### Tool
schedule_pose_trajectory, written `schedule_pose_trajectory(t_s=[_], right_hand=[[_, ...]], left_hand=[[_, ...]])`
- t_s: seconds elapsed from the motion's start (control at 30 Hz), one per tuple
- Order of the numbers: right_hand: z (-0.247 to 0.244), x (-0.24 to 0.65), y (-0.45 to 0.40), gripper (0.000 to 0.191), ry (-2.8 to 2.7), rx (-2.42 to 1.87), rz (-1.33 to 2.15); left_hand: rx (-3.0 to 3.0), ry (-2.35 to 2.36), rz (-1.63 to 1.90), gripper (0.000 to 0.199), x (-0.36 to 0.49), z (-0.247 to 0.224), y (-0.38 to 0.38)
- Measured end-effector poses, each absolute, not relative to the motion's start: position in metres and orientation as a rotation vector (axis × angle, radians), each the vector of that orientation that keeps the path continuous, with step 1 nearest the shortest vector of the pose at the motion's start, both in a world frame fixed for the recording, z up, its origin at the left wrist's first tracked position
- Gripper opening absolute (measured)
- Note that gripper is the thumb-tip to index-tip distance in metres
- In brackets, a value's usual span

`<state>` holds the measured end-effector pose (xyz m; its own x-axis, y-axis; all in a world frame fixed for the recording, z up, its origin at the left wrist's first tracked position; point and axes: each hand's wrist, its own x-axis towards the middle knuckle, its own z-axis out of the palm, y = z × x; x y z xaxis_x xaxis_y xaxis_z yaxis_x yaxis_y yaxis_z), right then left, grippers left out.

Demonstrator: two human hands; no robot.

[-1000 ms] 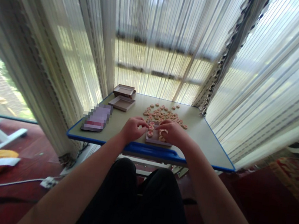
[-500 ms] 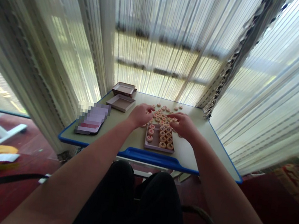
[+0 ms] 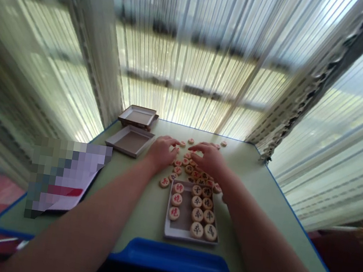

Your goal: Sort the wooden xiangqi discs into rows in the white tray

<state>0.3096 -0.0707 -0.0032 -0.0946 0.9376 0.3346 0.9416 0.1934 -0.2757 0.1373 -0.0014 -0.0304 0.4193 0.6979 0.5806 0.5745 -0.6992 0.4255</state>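
Loose Chinese chess pieces (image 3: 189, 169), round and wooden with red or black characters, are scattered on the table beyond a shallow box (image 3: 178, 233). In the box, three red-marked pieces (image 3: 176, 200) line the left side, and several black-marked pieces (image 3: 197, 215) fill two columns on the right. My left hand (image 3: 162, 152) is over the left edge of the scattered pieces, fingers bent and apart. Across from it, my right hand (image 3: 210, 159) reaches over the right side of them with its fingers stretched out. Neither hand visibly holds a piece; some pieces are hidden beneath them.
At the back left lie an open, shallow tray (image 3: 130, 140) and a similar stacked box (image 3: 138, 116). A dark-edged tablet-like device (image 3: 74, 179), partly pixelated, rests on the left. The table (image 3: 252, 183) has a blue rim and front trough (image 3: 173, 258). Sheer curtains (image 3: 178, 63) hang behind it.
The view has come closer to the table and tilted, so the box looks larger. My hands have reached farther over the scattered pieces and closer together. The pieces in the box look unchanged.
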Motion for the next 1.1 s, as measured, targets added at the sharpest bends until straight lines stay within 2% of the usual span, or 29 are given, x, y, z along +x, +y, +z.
schedule_pose_trajectory(t_s=[0.33, 0.53, 0.73, 0.97, 1.1], right_hand=[[-0.016, 0.308, -0.074, 0.025, -2.081, -1.768, -0.054], [-0.014, 0.313, -0.073, 0.028, -2.089, -1.802, -0.064], [-0.017, 0.317, -0.067, 0.032, -2.045, -1.827, -0.078], [-0.019, 0.319, -0.064, 0.031, -2.078, -1.869, -0.046], [-0.023, 0.321, -0.061, 0.037, -2.029, -1.901, -0.089]], left_hand=[[2.503, 1.08, 0.955, 0.026, 0.139, -0.037, 0.002], [2.478, 1.02, 0.955, 0.024, 0.14, -0.037, 0.002], [2.378, 1.09, 0.934, 0.033, 0.139, -0.035, 0.001], [2.535, 1.015, 0.872, 0.028, 0.141, -0.035, 0.001], [2.552, 1.007, 0.869, 0.029, 0.141, -0.035, 0.001]])
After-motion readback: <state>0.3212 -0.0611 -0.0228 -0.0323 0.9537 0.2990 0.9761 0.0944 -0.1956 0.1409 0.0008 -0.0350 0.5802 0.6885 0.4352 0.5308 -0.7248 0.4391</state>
